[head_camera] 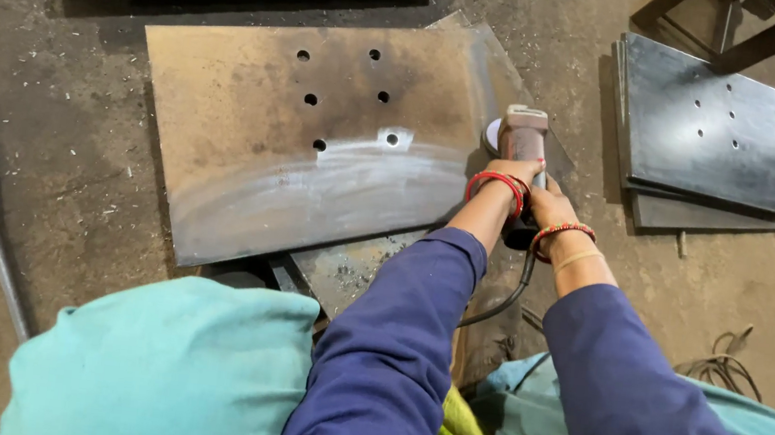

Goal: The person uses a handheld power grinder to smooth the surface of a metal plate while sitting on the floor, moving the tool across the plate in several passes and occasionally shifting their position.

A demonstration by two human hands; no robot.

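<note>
While you grip the angle grinder (522,141) with both hands, left hand (514,175) closed round the body, right hand (550,209) closed round the rear near the cable (503,302), its disc sits on the right edge of the drilled steel plate (318,143) on the floor. Lower band of the plate looks bright and ground, upper part around the holes is rusty brown, so I'd judge roughly half left. Stacked dark plates (703,136) lie well apart at right
</note>
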